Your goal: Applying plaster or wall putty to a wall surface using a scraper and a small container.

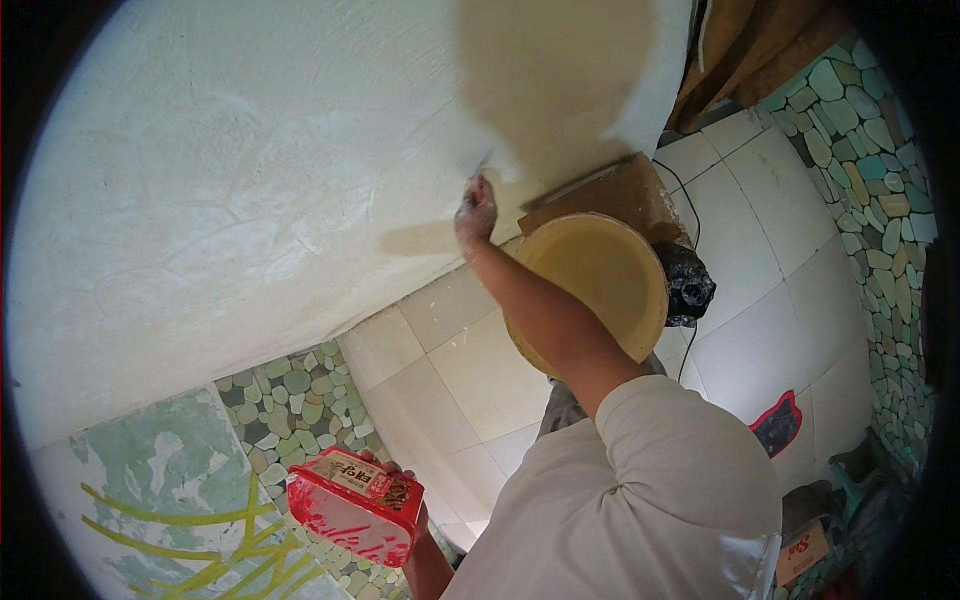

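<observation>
My right hand point(477, 210) is raised against the pale plastered wall point(280, 170), its fingers closed round a putty knife point(486, 159). Only a small, thin, greyish part of the knife shows, close to the wall surface; the rest is hidden in the fist. Lower down on the left, my left hand point(408, 478) grips a red plastic tub point(350, 535) from its far side. The tub is tilted, with a printed label on its upper side and whitish smears over the red. Most of the left fingers are behind it.
Beneath my right forearm is a large round yellowish basin point(610, 270). A brown board point(630, 195), a black lumpy object point(688, 285) and a thin cable lie beside it. Floor tiles point(480, 370) meet pebble strips. A red-edged dark piece point(778, 424) lies at right.
</observation>
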`<state>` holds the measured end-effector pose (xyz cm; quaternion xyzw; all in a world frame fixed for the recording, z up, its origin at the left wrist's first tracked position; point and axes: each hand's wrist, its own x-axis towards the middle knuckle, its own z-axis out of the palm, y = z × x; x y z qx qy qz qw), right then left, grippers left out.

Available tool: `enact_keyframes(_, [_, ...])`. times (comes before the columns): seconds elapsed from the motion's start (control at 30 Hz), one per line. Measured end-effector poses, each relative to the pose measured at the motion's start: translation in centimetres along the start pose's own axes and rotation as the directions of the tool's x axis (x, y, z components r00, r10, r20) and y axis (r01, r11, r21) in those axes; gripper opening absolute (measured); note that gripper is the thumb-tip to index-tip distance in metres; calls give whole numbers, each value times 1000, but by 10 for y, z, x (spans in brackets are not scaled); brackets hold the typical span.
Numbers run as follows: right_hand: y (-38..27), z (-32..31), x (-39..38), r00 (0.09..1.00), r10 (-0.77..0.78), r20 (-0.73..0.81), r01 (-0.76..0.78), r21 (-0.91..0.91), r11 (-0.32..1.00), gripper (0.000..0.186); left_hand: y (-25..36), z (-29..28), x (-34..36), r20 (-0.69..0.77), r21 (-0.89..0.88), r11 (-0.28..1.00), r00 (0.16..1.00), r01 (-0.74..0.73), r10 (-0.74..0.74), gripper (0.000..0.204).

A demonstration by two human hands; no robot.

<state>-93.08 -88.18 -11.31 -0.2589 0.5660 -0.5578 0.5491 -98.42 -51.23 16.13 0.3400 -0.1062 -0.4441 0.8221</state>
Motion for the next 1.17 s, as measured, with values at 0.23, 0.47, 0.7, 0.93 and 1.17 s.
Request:
enact_keyframes(0.23, [45,-10,-27,980,-29,199,48,-93,994,38,-8,3,14,69,-18,999,997,47,-45,71])
enact_keyframes(0.47, [97,-17,63,945,119,-306,-88,113,990,37,5,-14,4,31,-66,997,998,50,-48,73])
enact_keyframes(0.7, [51,38,51,944,107,-311,85,547,833,38,18,-35,-4,-5,1,999,999,36,-36,75])
enact_keyframes(0.93, [57,-1,-44,984,-119,134,112,60,992,40,29,-36,-2,21,6,999,999,34,-34,79])
enact_keyframes(1.17, [97,-28,37,970,-101,-222,115,53,992,39,30,-51,-5,28,-16,1000,999,17,-16,76])
